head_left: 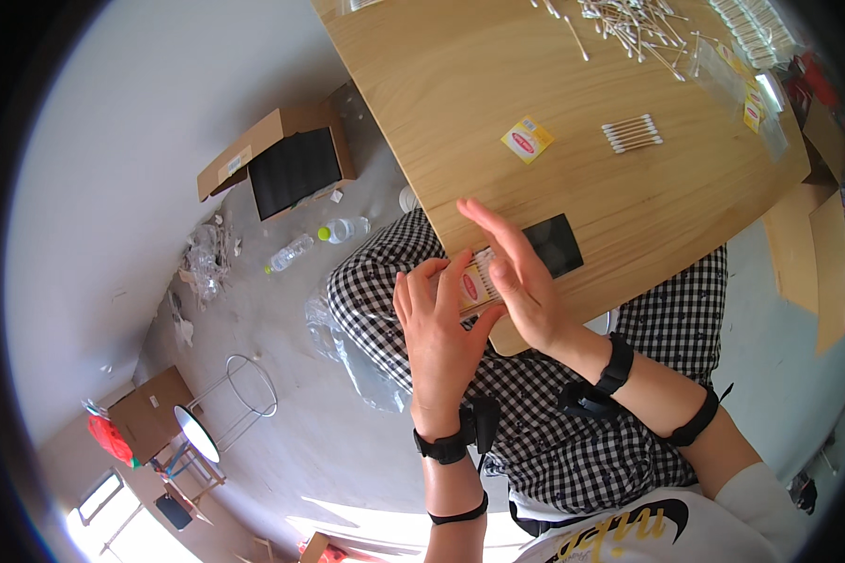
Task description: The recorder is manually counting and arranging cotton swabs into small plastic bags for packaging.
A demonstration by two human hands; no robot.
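At the table's near left edge, my left hand (443, 324) curls its fingers and thumb around a small clear pack of cotton swabs (476, 284) with a yellow card in it. My right hand (524, 277) has its fingers stretched out, its edge and thumb side close against the pack's right side. Beside the right hand lies a flat dark rectangle (556, 246), perhaps a phone. Farther off are a loose yellow card (528, 140) and a neat row of cotton swabs (632, 134). The lower part of the pack is hidden by my left hand.
A loose heap of cotton swabs (637, 26) lies at the table's (460, 94) far side. Filled swab packs (753, 33) and clear bags with yellow cards (751, 105) sit far right. An open cardboard box (343, 141), plastic bottles (345, 229) and a stool (197, 433) stand left.
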